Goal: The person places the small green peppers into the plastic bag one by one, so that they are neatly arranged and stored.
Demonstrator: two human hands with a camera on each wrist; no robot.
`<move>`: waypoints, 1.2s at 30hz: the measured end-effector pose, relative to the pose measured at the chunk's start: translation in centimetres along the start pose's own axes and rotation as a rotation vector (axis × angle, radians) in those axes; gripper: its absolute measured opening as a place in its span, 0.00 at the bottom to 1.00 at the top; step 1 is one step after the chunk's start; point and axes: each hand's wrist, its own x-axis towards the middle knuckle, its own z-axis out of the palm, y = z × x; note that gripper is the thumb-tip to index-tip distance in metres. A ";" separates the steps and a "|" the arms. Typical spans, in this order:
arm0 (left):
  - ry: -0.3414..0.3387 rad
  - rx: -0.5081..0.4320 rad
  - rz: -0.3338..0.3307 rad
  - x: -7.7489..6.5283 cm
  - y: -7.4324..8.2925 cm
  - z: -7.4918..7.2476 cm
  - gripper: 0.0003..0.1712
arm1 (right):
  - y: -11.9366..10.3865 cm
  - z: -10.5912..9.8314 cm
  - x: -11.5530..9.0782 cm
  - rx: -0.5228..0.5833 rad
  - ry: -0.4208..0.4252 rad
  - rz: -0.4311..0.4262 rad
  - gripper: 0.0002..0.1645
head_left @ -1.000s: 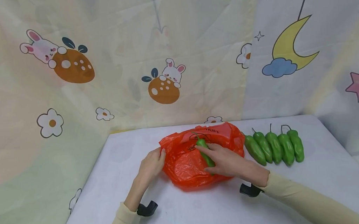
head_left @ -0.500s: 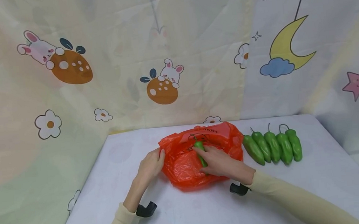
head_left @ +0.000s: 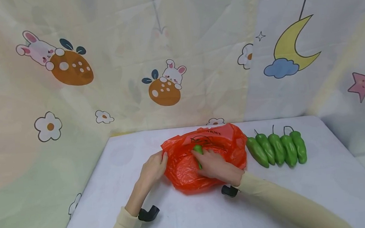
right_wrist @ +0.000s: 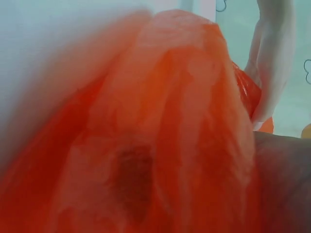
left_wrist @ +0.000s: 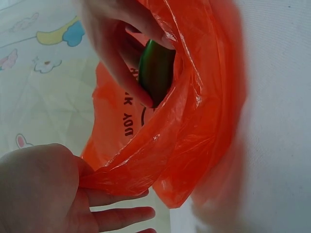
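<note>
A red plastic bag point(head_left: 187, 172) with dark printing lies on the white table with its mouth spread. My left hand point(head_left: 154, 168) pinches the bag's left rim between thumb and fingers, as the left wrist view point(left_wrist: 43, 189) also shows. Inside the bag's mouth, my right hand point(head_left: 213, 165) grips a green chili pepper point(head_left: 198, 149) between thumb and fingers. The left wrist view shows that pepper point(left_wrist: 155, 73) partly behind the bag's rim. In the right wrist view the bag point(right_wrist: 189, 97) covers most of the picture and hides the fingers.
Several green peppers point(head_left: 278, 149) lie side by side in a row right of the bag, stems pointing away. A cartoon-printed cloth point(head_left: 118, 79) hangs behind the table point(head_left: 191, 220). A black wrist strap mount point(head_left: 148, 214) sits under the left wrist.
My right hand has moved left and deeper into the bag with the pepper, of which less shows now. The left hand keeps its hold on the rim.
</note>
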 end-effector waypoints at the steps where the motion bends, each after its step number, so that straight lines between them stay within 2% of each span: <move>1: 0.001 0.002 0.000 0.0 0.0 0.0 0.19 | -0.1 0.0 0.1 -0.002 -0.002 0.008 0.48; 8: 0.013 -0.001 0.007 0.0 0.0 0.0 0.19 | -0.7 0.0 0.8 -0.002 -0.034 0.052 0.49; 18: 0.016 -0.009 0.004 -0.1 -0.2 0.1 0.19 | -0.5 0.5 1.2 -0.003 -0.031 0.043 0.47; 36: 0.002 -0.005 0.002 0.0 0.0 0.0 0.20 | -0.4 -0.1 1.1 0.016 -0.025 0.039 0.48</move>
